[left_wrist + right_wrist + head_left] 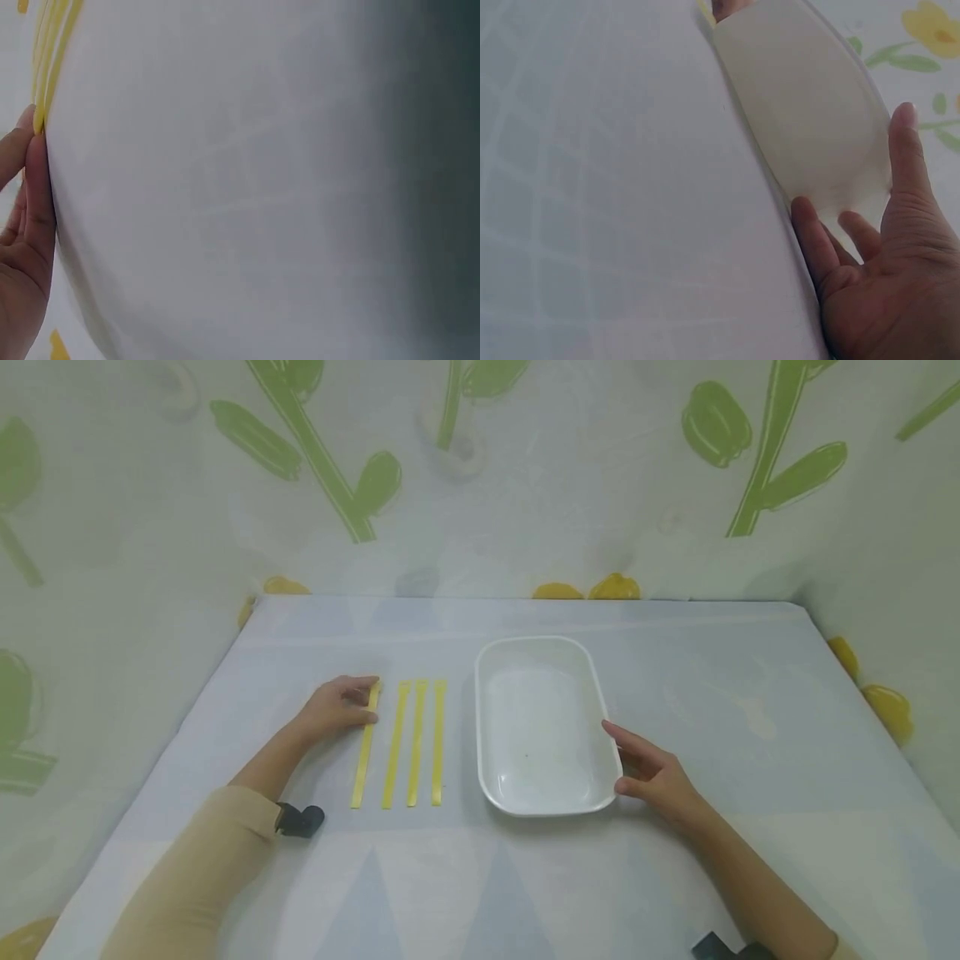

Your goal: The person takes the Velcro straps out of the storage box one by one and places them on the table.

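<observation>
Several flat yellow strips (416,743) lie side by side on the table, running away from me. My left hand (337,703) is at the leftmost strip (362,768), its fingertips and thumb touching the upper part. In the left wrist view, that hand (26,225) has fairly straight fingers beside the yellow strips (52,52). To the right of the strips stands a white rectangular basin (536,727) with rounded corners; only a tiny dark speck shows inside. My right hand (660,781) touches the basin's right side with fingers spread, thumb near the front corner.
A pale patterned cloth covers the table (750,718). Behind it hangs a white curtain (555,485) printed with green leaves and yellow flowers. Black wrist mounts sit on my left forearm (232,827) and right forearm (772,885).
</observation>
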A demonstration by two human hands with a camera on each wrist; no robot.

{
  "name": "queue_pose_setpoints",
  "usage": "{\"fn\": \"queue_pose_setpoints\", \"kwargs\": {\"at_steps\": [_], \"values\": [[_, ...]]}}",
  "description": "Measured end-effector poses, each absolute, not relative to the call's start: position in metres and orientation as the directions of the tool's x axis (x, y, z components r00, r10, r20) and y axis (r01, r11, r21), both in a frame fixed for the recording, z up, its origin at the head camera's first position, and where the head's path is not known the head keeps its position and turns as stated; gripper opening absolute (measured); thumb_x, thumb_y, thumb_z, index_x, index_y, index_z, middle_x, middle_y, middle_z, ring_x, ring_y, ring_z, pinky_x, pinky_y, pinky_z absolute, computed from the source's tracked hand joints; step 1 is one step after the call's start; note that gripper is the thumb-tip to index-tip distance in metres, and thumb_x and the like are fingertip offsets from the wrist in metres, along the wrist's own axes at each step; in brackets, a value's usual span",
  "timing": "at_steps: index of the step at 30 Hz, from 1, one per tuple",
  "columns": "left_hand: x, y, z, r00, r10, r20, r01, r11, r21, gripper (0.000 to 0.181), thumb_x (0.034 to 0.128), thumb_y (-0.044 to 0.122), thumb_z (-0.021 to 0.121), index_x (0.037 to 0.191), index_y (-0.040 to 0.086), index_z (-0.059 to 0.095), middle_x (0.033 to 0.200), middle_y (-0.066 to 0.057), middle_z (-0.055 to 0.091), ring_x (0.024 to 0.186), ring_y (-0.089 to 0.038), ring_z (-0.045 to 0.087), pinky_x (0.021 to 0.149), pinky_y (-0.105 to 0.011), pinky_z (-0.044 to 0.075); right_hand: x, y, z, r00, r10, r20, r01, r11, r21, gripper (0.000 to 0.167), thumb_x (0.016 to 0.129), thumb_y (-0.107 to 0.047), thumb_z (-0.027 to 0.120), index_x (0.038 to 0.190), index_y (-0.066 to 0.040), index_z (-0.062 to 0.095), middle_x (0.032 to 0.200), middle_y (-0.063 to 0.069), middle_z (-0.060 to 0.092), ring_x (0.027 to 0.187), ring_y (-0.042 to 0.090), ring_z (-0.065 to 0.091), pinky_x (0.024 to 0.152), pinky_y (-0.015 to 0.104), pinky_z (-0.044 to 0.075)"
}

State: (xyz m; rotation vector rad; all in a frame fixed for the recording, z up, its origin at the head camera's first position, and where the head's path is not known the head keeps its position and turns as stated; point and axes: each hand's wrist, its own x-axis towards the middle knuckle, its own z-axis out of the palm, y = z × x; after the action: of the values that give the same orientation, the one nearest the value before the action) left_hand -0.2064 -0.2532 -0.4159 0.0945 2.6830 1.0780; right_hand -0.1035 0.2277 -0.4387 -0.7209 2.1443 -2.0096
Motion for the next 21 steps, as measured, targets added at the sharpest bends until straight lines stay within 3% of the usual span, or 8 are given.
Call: {"fn": "queue_pose_setpoints", "kwargs": {"at_steps": [5, 13, 21], "values": [[-0.207, -0.2528, -0.4145, -0.964, 0.177, -0.199, 0.007, 0.764, 0.645, 0.065, 0.0786, 0.02, 0.077, 0.135, 0.003, 0.05, 0.116, -0.019, 0.055, 0.104, -0.03, 0.05, 0.091, -0.042, 0.04, -0.1033, 0.2275, -0.4388, -0.876, -0.418, 0.242, -0.258, -0.019, -0.966, 0.066, 0.084, -0.008, 0.07, 0.142, -0.002, 0.039, 0.141, -0.015, 0.046, 0.12, 0.002, 0.051, 0.09, 0.018, 0.048], [-0.2118, -0.2495, -0.4142, -0.944, 0.231, -0.235, 0.045, 0.797, 0.603, 0.065, 0.0798, 0.027, 0.076, 0.136, 0.007, 0.05, 0.115, -0.017, 0.055, 0.1, -0.028, 0.048, 0.087, -0.041, 0.041, -0.1021, 0.2267, -0.4374, -0.884, -0.407, 0.23, -0.253, 0.002, -0.968, 0.068, 0.083, -0.01, 0.072, 0.142, -0.002, 0.039, 0.14, -0.017, 0.046, 0.119, 0.001, 0.051, 0.089, 0.017, 0.048], [-0.2113, -0.2453, -0.4102, -0.95, 0.214, -0.227, 0.019, 0.764, 0.645, 0.068, 0.0795, 0.028, 0.076, 0.138, 0.007, 0.049, 0.12, -0.018, 0.057, 0.106, -0.03, 0.05, 0.089, -0.041, 0.043, -0.1016, 0.2247, -0.4361, -0.886, -0.394, 0.244, -0.24, -0.06, -0.969, 0.069, 0.081, -0.006, 0.073, 0.141, 0.0, 0.04, 0.14, -0.011, 0.049, 0.116, 0.007, 0.055, 0.087, 0.02, 0.05]]}}
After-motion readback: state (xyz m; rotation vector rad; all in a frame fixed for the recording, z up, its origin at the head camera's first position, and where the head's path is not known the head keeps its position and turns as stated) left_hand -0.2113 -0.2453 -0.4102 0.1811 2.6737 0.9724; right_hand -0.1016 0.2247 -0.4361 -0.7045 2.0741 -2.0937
